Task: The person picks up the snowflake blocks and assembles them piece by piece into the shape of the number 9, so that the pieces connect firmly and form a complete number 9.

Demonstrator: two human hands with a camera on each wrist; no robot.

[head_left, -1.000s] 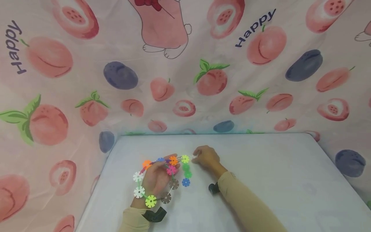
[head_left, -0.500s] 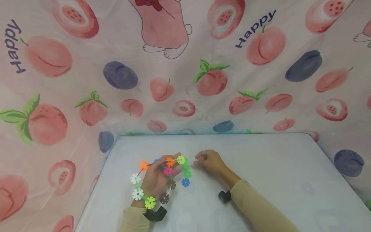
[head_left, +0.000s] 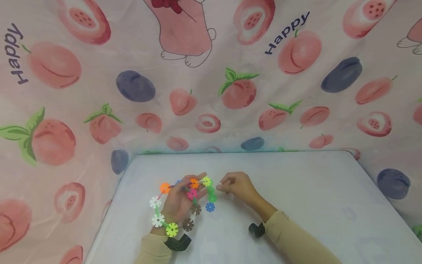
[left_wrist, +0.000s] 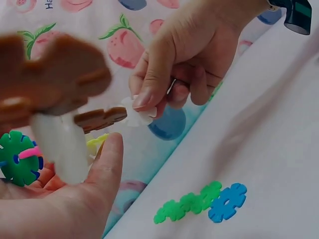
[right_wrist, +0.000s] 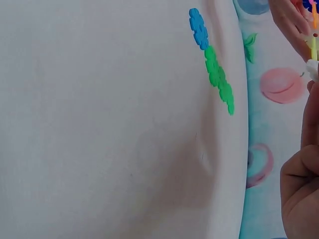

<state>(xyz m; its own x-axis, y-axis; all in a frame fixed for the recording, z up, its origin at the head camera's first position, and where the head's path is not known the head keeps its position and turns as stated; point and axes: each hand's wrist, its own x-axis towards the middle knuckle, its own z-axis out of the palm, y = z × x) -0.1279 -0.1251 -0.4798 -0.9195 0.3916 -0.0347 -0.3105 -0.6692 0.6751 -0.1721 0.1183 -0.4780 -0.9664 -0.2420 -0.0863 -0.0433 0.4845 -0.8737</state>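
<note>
A looped chain of colourful interlocking snowflake discs (head_left: 172, 230) hangs about my left hand (head_left: 178, 207), which holds it between thumb and fingers, palm turned up. Brown discs of the chain loom close and blurred in the left wrist view. My right hand (head_left: 240, 187) pinches a small white snowflake disc (left_wrist: 137, 118) between thumb and fingertips, just right of the chain's yellow disc (head_left: 206, 181). Whether the white disc touches the chain cannot be told. In the right wrist view, my right hand (right_wrist: 301, 194) shows only at the right edge.
On the white table (head_left: 313, 205) lies a short row of joined green discs (left_wrist: 189, 203) with a blue disc (left_wrist: 228, 202) at one end. It lies between my hands. A fruit-printed cloth (head_left: 211, 91) rises behind the table's far edge.
My right hand has drawn away from the chain to the right and slightly nearer, still pinching the white disc. The left hand and its chain have shifted only slightly.
</note>
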